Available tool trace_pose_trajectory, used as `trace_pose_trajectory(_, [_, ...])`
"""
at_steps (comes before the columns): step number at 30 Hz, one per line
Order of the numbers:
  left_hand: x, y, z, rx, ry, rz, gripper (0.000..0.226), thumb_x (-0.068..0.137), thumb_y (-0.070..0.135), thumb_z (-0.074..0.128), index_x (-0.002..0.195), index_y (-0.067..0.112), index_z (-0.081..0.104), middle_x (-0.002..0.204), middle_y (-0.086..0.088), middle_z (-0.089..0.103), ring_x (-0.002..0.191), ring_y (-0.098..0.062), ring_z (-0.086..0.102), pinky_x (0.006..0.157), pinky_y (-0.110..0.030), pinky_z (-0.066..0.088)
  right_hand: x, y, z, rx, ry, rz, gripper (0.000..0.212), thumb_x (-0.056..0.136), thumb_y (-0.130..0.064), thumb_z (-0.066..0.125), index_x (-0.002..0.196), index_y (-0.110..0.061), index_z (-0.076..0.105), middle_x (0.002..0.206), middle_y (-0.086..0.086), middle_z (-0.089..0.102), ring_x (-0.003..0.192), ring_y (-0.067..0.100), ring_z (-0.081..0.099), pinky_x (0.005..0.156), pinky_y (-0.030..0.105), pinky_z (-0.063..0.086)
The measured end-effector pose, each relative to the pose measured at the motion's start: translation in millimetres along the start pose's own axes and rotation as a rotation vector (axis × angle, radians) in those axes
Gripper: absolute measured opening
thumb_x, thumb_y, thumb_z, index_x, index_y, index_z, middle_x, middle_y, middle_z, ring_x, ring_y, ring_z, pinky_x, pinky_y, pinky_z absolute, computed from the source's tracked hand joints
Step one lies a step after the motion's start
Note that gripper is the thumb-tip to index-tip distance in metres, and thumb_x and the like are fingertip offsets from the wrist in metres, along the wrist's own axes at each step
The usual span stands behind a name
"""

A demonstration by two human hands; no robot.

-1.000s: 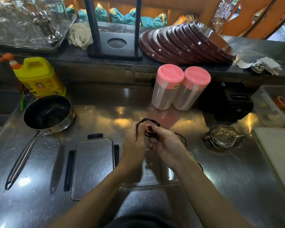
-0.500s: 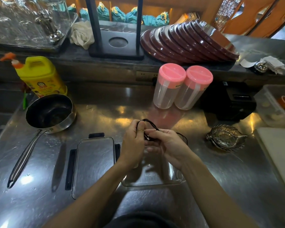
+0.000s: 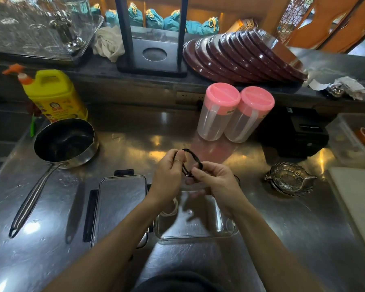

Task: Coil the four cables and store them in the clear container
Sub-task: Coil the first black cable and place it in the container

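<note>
There is one view only, from a wide-angle camera worn on the person's head. It looks forward and steeply down onto the steel counter, close enough that both forearms run in from the bottom edge and the hands meet near the middle of the picture. The clear container sits just below centre, almost straight under the lens. Beyond the container the view reaches the counter's back edge and a raised ledge above it. Left of the container the counter's side edge shows; right of it the picture cuts the counter off. Straight lines bow towards the borders.
</note>
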State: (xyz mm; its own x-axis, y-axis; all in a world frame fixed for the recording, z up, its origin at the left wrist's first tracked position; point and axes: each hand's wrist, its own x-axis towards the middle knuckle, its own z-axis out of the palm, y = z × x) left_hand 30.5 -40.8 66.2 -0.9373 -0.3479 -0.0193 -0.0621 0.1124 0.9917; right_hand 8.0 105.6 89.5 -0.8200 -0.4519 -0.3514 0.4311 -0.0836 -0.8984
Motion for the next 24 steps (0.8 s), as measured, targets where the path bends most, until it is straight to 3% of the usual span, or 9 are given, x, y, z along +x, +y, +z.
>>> trace_pose_trajectory(4, [-1,1,6,-0.104,-0.072,-0.053,0.032,0.108,0.021,0.043,0.081,0.011,0.056,0.058,0.008,0.053,0.051,-0.004,0.048,0.049,-0.02,0.042,1,-9,-8,-0.243,-0.155,0.048,0.022,0.093,-0.007,0.072,0.11,0.008,0.069,0.097,0.033,0.071,0.087,0.032,0.072,0.053,0.029,0.059])
trace_pose_trajectory(6, [1,0,8,-0.127,-0.127,-0.063,0.031,0.108,0.02,0.043,0.081,0.011,0.056,0.055,0.008,0.051,0.049,-0.006,0.045,0.048,-0.021,0.04,0,-8,-6,-0.278,-0.153,0.067,0.023,0.093,-0.004,0.071,0.11,0.01,0.067,0.095,0.029,0.072,0.084,0.03,0.073,0.055,0.03,0.06])
trace_pose_trajectory(10, [10,0,2,-0.119,-0.207,-0.103,0.026,0.106,0.024,0.047,0.094,0.008,0.064,0.064,0.011,0.06,0.059,-0.005,0.055,0.057,-0.024,0.045,-4,0,-3,-0.014,-0.068,0.055,0.014,0.093,0.006,0.064,0.106,0.009,0.068,0.091,0.019,0.076,0.077,0.025,0.075,0.059,0.029,0.062])
trace_pose_trajectory(12, [9,2,-1,-0.152,-0.219,-0.151,0.029,0.107,0.023,0.045,0.102,0.002,0.063,0.059,0.013,0.058,0.053,-0.001,0.051,0.052,-0.019,0.04,-6,-1,-2,0.08,-0.045,0.062,0.01,0.093,0.009,0.061,0.098,0.006,0.068,0.085,0.016,0.076,0.068,0.02,0.074,0.058,0.026,0.062])
trace_pose_trajectory(17, [6,-8,-8,-0.362,-0.211,-0.32,0.035,0.106,0.023,0.045,0.102,0.003,0.073,0.071,-0.007,0.059,0.056,-0.011,0.049,0.049,-0.023,0.038,-7,-5,-4,0.121,-0.048,0.073,0.025,0.092,0.007,0.061,0.08,-0.008,0.076,0.075,0.01,0.074,0.06,0.014,0.072,0.058,0.024,0.062])
trace_pose_trajectory(19, [5,-9,-12,-0.455,-0.249,-0.349,0.031,0.103,0.017,0.046,0.107,-0.005,0.068,0.075,-0.006,0.059,0.063,-0.012,0.05,0.054,-0.023,0.04,-7,-8,-6,0.131,-0.05,0.079,0.019,0.087,0.002,0.065,0.078,-0.01,0.077,0.074,0.008,0.073,0.06,0.013,0.071,0.058,0.025,0.062])
trace_pose_trajectory(22, [5,-10,-20,-0.556,-0.291,-0.357,0.026,0.103,0.011,0.046,0.111,-0.002,0.066,0.07,0.004,0.064,0.063,-0.007,0.054,0.061,-0.023,0.041,-6,-9,-9,0.142,-0.073,0.097,0.007,0.081,-0.003,0.068,0.084,-0.007,0.073,0.074,0.008,0.072,0.06,0.014,0.071,0.059,0.026,0.063])
trace_pose_trajectory(24, [5,-12,-23,-0.541,-0.329,-0.341,0.028,0.102,0.01,0.05,0.119,-0.004,0.067,0.078,0.0,0.065,0.065,-0.006,0.053,0.062,-0.02,0.043,-5,-9,-10,0.126,-0.086,0.11,0.007,0.081,-0.003,0.068,0.088,-0.004,0.07,0.074,0.008,0.071,0.061,0.013,0.071,0.06,0.025,0.063])
